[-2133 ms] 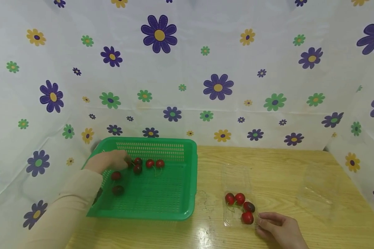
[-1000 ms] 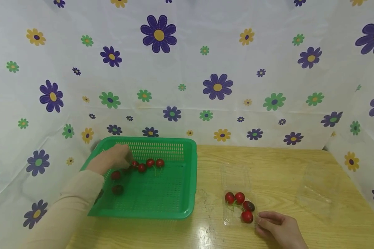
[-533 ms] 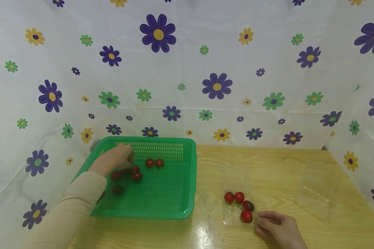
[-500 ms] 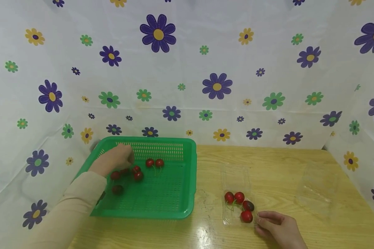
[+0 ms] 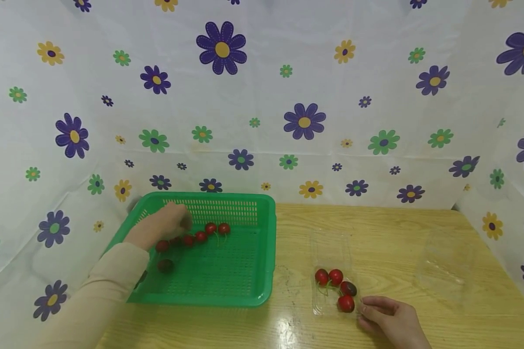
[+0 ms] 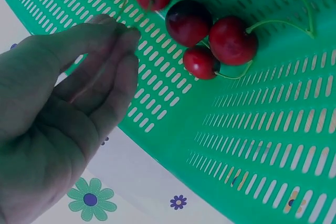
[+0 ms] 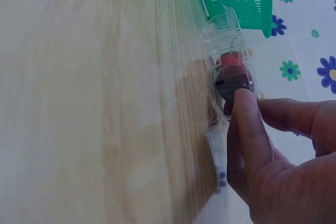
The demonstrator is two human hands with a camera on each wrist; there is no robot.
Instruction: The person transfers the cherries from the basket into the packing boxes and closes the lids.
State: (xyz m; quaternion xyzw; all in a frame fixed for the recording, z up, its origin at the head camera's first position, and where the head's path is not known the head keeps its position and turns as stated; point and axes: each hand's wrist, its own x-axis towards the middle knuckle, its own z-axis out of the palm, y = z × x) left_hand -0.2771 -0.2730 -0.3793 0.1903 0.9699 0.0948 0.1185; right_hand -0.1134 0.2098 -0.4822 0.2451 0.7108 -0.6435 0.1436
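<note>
My left hand (image 5: pixel 168 223) is inside the green basket (image 5: pixel 272 257), at its back left. In the left wrist view its thumb and fingertips meet at a thin green cherry stem (image 6: pixel 123 4). Red cherries (image 5: pixel 201 236) lie just beyond the fingers, and a joined pair of cherries (image 5: pixel 224 229) sits nearer the back wall. Over on the right, my right hand (image 5: pixel 393 317) pinches the near right corner of a clear plastic clamshell box (image 5: pixel 330 245). That box lies open with several cherries (image 5: pixel 346 304) in its front half.
Another clear plastic box (image 5: pixel 445 266) stands at the right of the wooden table (image 5: pixel 393 237). A dark cherry (image 5: pixel 165 265) lies at the basket's left. Flowered cloth (image 5: pixel 262 97) rises behind the table and along both sides.
My left hand has shifted slightly right within the basket. Two cherries by its fingers have changed places, swinging forward and then back into line with the others. The right hand stays put.
</note>
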